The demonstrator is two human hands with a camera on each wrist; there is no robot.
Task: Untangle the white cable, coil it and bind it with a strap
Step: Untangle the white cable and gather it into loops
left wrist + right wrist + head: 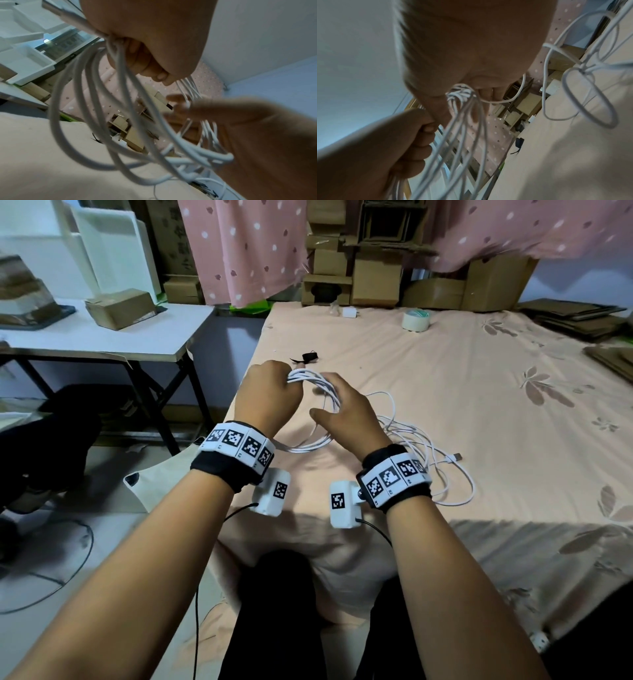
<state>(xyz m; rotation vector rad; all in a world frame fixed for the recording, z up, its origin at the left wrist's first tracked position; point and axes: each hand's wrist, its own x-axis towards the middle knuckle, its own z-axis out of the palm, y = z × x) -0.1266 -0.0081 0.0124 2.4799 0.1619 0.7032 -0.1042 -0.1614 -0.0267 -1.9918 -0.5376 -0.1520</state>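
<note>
While the head view looks down over the peach bedsheet (445, 412), the left hand (270, 395) grips a bunch of loops of the white cable (308, 380) above the sheet, close to its left edge. Right hand (346, 412): fingers hooked round the same loops. Loose cable trails right to a USB plug (456, 456); bare sheet beyond. Black strap (308, 357) just past the hands. Tape roll (415, 320) near the far edge.

Left wrist view: fist closed on loops (96, 94) hanging clear.

Right wrist view: fingers (488, 93) curled over the coil top (460, 93).
</note>
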